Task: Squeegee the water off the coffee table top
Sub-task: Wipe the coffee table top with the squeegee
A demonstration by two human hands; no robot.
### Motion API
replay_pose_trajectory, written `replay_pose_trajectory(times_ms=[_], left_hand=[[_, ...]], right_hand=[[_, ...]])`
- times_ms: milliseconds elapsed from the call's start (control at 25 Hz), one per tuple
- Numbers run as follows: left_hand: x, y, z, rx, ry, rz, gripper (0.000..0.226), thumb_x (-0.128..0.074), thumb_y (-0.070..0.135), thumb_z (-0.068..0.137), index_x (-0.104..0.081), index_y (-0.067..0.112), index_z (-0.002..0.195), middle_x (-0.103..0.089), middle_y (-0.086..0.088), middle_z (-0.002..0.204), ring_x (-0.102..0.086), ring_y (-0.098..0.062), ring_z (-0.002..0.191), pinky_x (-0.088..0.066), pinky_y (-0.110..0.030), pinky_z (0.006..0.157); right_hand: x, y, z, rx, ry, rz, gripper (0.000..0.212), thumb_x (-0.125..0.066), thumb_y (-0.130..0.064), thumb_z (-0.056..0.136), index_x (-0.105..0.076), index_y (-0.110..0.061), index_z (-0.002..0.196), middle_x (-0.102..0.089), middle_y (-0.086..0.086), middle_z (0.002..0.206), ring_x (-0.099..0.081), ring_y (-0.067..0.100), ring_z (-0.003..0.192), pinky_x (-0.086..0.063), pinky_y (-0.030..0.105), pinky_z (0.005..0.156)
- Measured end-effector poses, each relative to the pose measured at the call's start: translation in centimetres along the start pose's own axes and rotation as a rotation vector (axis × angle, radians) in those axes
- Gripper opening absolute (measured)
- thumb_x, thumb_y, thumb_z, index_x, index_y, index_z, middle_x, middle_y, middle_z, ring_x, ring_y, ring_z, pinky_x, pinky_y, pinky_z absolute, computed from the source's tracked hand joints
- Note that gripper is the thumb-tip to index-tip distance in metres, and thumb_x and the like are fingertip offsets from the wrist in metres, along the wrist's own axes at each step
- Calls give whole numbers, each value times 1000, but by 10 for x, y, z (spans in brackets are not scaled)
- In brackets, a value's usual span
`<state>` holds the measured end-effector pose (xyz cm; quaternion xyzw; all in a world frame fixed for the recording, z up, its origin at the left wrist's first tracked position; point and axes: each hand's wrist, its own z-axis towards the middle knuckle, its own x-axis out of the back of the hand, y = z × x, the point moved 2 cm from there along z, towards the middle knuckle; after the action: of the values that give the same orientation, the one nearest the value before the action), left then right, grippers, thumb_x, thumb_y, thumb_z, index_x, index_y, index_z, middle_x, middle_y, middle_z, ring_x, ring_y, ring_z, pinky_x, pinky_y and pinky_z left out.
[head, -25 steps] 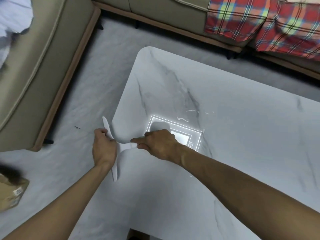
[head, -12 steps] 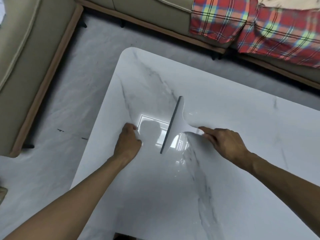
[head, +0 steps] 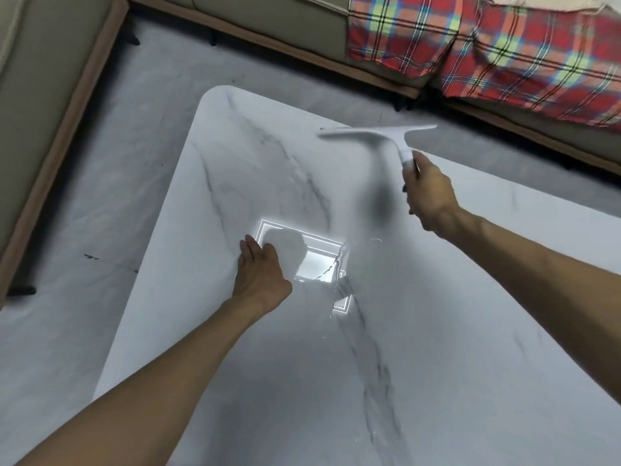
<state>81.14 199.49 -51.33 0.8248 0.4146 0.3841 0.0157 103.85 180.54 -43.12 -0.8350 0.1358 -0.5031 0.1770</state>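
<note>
The white marble coffee table top (head: 235, 169) fills most of the view. My right hand (head: 428, 193) grips the handle of a white squeegee (head: 379, 134), held up over the far side of the table with its blade lying crosswise. The squeegee is blurred with motion. My left hand (head: 260, 274) rests on the table near its left edge, fingers fairly straight. Thin streaks of water (head: 339, 260) glint beside a bright reflection of a ceiling light in the middle of the top.
A beige sofa (head: 40, 95) runs along the left and the far side. A red plaid blanket (head: 487, 45) hangs over the sofa at the top right. Grey marble floor (head: 117, 146) lies between the sofa and the table.
My right hand has lifted the squeegee off the table's middle and swung it to the far right side, with the blade turned crosswise. My left hand has stayed on the table.
</note>
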Motion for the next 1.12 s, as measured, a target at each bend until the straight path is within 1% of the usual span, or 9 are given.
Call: replay_pose_trajectory(times_ms=[80, 160, 440, 640, 720, 800, 880, 960, 1120], left_hand=[[2, 2, 2, 3, -25, 0, 62, -46, 10, 77, -30, 0, 135, 12, -31, 156, 14, -40, 147, -9, -43, 121], [3, 3, 2, 3, -48, 6, 62, -45, 11, 75, -30, 0, 134, 13, -32, 155, 15, -41, 146, -8, -44, 121], [5, 4, 4, 2, -64, 23, 60, -47, 13, 77, -30, 3, 134, 16, -31, 155, 17, -41, 146, -7, -43, 121], [7, 6, 4, 4, -77, 36, 55, -46, 12, 77, -34, 2, 130, 15, -30, 156, 15, -41, 146, -8, -43, 121], [7, 6, 4, -5, -68, 49, 49, -48, 14, 78, -37, 3, 125, 13, -31, 156, 14, -41, 147, -9, -43, 121], [4, 4, 4, -10, -56, 60, 46, -50, 16, 78, -40, 3, 121, 12, -31, 156, 14, -41, 147, -10, -43, 121], [1, 2, 4, -21, -47, 73, 46, -51, 18, 77, -41, 3, 120, 12, -30, 156, 13, -41, 147, -11, -43, 121], [-1, -1, 5, -31, -30, 81, 45, -52, 19, 79, -41, 3, 120, 12, -29, 157, 13, -40, 147, -11, -43, 121], [-1, -8, 0, -61, 15, 72, 35, -54, 12, 79, -45, 4, 112, 9, -26, 158, 10, -36, 149, -10, -41, 121]], right_hand=[[-14, -7, 13, -8, -1, -69, 41, -25, -40, 101, -43, -25, 134, -64, 19, 114, -57, 37, 86, -40, 32, 57], [-24, 4, 0, 35, -2, -205, 46, -24, -36, 102, -29, -27, 147, -64, 20, 115, -57, 44, 92, -45, 43, 72], [-10, 84, -122, 63, -130, -360, 46, -30, -35, 102, -26, -31, 148, -65, 15, 74, -59, 39, 65, -38, 34, 61], [29, 79, -124, -32, -96, -111, 39, -37, -48, 99, -53, -28, 128, -70, 8, 82, -57, 25, 56, -44, 26, 54], [35, 68, -83, -262, -1, 199, 35, -36, -52, 98, -58, -25, 96, -60, 7, 71, -48, 17, 40, -35, 19, 37], [33, 56, -44, -456, 83, 388, 36, -32, -47, 100, -46, -22, 77, -50, 10, 70, -42, 18, 36, -29, 17, 34], [18, 45, -24, -456, 98, 390, 20, -27, -39, 100, -39, -28, 89, -50, 14, 87, -48, 23, 52, -38, 25, 42], [-1, 32, -31, -413, 69, 325, 20, -23, -37, 98, -39, -25, 98, -55, 20, 98, -54, 30, 69, -45, 36, 54], [-35, 27, -108, -456, -78, 337, 30, -18, -53, 72, -35, -28, 77, -50, 19, 79, -48, 29, 52, -39, 28, 41]])
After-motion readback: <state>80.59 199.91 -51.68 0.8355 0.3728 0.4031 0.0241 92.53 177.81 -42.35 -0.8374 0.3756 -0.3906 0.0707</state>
